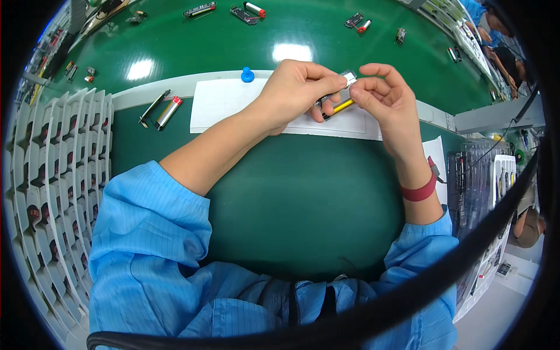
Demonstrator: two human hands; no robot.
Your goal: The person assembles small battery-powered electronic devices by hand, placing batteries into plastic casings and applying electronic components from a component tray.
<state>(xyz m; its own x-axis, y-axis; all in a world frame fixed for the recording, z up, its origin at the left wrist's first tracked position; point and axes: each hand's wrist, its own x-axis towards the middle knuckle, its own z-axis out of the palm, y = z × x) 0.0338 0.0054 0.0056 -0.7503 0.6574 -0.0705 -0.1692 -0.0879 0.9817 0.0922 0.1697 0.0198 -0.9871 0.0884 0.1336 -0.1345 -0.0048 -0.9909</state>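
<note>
**Small part mid-assembly, held above the white sheet**

The left hand [294, 93] and right hand [386, 96] both pinch a small assembly [341, 96], a silver piece with a yellow strip, above the white sheet [221, 102] on the bench [291, 192]. Fitting seems unfinished; two cylinders [161, 111] lie unused at left.

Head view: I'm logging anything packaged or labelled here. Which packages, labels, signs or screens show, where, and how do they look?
White sheet: flat rectangular paper on the green bench, beyond both hands.
White trays: stacked moulded packaging at far left, slots holding dark parts.
Clear trays: at right, beside a white tray.
No screens or signs to be made out.
</note>
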